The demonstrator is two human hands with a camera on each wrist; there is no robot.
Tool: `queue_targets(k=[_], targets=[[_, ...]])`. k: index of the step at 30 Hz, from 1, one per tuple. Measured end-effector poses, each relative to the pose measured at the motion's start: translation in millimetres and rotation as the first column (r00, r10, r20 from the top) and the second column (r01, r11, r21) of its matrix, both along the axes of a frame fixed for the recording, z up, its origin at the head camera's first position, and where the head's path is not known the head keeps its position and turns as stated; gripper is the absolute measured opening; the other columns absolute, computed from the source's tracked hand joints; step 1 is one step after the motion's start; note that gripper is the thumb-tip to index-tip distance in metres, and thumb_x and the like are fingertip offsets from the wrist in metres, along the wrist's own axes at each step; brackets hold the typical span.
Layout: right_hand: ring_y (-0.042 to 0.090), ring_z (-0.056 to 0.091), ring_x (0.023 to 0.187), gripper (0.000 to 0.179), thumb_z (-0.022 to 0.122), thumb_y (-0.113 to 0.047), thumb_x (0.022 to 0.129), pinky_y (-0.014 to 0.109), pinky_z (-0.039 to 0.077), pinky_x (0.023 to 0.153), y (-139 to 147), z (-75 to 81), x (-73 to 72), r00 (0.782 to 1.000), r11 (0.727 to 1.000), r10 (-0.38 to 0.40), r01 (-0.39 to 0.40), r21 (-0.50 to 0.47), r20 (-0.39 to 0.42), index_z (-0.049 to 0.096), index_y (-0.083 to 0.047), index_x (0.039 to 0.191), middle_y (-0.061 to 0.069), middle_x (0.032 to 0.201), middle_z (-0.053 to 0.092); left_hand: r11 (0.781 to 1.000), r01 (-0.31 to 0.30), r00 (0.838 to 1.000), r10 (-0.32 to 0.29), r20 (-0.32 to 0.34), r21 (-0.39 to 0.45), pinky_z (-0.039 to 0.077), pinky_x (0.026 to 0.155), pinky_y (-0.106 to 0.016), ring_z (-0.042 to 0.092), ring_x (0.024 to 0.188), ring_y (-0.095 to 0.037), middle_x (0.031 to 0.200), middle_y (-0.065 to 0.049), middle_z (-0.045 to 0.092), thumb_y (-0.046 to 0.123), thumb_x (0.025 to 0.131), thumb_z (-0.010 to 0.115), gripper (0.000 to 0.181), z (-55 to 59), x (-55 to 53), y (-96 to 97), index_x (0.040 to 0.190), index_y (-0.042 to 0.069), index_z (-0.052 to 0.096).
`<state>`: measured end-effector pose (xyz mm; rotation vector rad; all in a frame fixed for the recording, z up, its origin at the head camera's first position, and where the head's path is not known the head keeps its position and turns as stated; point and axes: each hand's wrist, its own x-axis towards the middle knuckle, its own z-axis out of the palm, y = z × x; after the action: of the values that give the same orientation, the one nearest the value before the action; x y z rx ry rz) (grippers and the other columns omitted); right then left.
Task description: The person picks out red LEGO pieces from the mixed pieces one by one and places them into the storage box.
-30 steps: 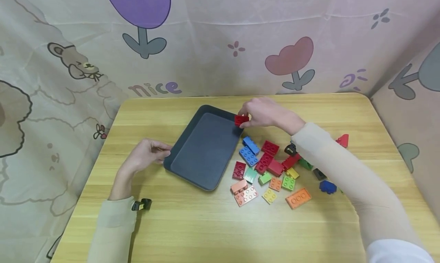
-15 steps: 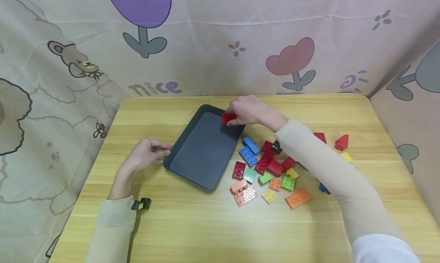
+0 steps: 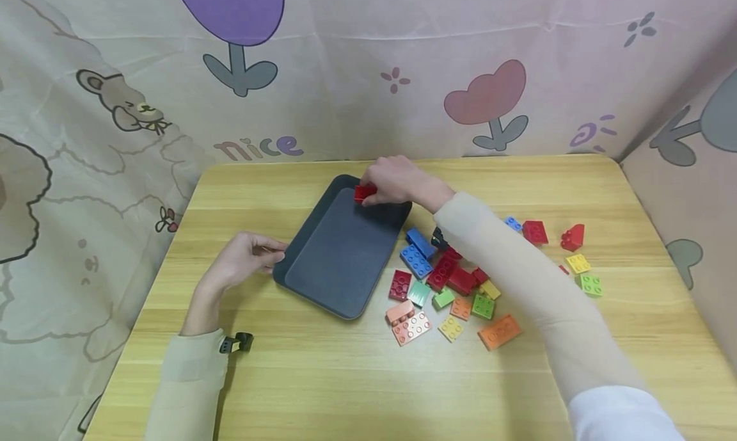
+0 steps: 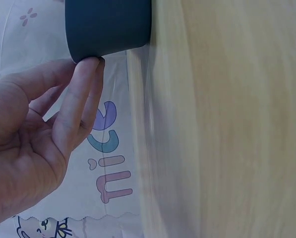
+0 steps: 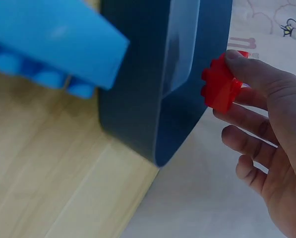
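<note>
The dark grey tray (image 3: 345, 255) lies at an angle on the table, its inside bare in the head view. At its left corner my left hand (image 3: 244, 258) pinches the rim between thumb and fingers; the left wrist view shows the fingertips on the tray wall (image 4: 108, 25). Over the tray's far end, my right hand (image 3: 394, 182) holds a red toy brick (image 3: 364, 193). Seen from the right wrist, the red brick (image 5: 221, 83) sits between thumb and index finger, studs toward the tray, while the other fingers of the right hand (image 5: 271, 134) hang loosely bent.
Right of the tray lie loose bricks: a blue brick (image 3: 416, 262), a dark red brick (image 3: 400, 285), an orange brick (image 3: 499, 332) and several others. Farther right are a red sloped piece (image 3: 572, 237) and a light green brick (image 3: 590, 285). A patterned cloth (image 3: 357, 108) hangs behind the table.
My right hand has moved left with the red brick, from the tray's right rim to above its far end. The right sleeve uncovers bricks at the far right. My left hand stays put.
</note>
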<state>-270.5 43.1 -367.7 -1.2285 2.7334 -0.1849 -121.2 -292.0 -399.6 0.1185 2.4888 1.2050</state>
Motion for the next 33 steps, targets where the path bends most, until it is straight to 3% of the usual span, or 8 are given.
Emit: queue_targets(k=[9, 17, 24, 33], targets=[[0.023, 0.064, 0.092, 0.040, 0.075, -0.048, 0.097, 0.040, 0.058, 0.081, -24, -8.5, -5.1, 1.000, 0.999, -0.010, 0.009, 0.039, 0.025, 0.078, -0.015, 0.119, 0.004, 0.107, 0.076, 1.000, 0.005, 1.000, -0.005, -0.011, -0.003, 0.069, 0.076, -0.031, 0.077, 0.090, -0.015, 0.133, -0.031, 0.069, 0.005, 0.100, 0.070, 0.030, -1.6, -0.2, 0.1, 0.127, -0.008, 0.071], [0.021, 0.061, 0.090, 0.034, 0.075, -0.049, 0.096, 0.043, 0.056, 0.080, -37, -15.8, -10.1, 0.999, 0.995, -0.036, 0.036, 0.096, 0.002, 0.078, -0.017, 0.108, 0.001, 0.099, 0.073, 1.000, 0.005, 1.000, -0.005, -0.010, 0.010, 0.068, 0.075, -0.029, 0.075, 0.087, -0.007, 0.135, -0.030, 0.068, 0.004, 0.100, 0.070, 0.030, -1.9, 0.1, -0.5, 0.127, -0.008, 0.072], [0.018, 0.060, 0.083, 0.031, 0.075, -0.046, 0.097, 0.039, 0.057, 0.077, -52, -18.0, -11.7, 1.000, 0.989, -0.015, 0.017, 0.150, -0.015, 0.075, -0.015, 0.097, 0.002, 0.095, 0.073, 1.000, 0.006, 1.000, -0.006, -0.004, 0.010, 0.068, 0.076, -0.027, 0.075, 0.089, -0.008, 0.133, -0.031, 0.069, 0.003, 0.101, 0.068, 0.030, -2.3, 1.1, -2.0, 0.128, -0.009, 0.070], [0.019, 0.064, 0.087, 0.031, 0.076, -0.046, 0.096, 0.040, 0.061, 0.080, -62, -21.9, -12.7, 0.997, 0.980, -0.023, 0.037, 0.197, -0.076, 0.075, -0.015, 0.096, 0.003, 0.099, 0.075, 1.000, 0.006, 1.000, -0.006, -0.011, 0.008, 0.068, 0.076, -0.029, 0.075, 0.089, -0.006, 0.133, -0.031, 0.069, 0.003, 0.100, 0.069, 0.030, -2.4, 0.6, -1.1, 0.128, -0.009, 0.071]])
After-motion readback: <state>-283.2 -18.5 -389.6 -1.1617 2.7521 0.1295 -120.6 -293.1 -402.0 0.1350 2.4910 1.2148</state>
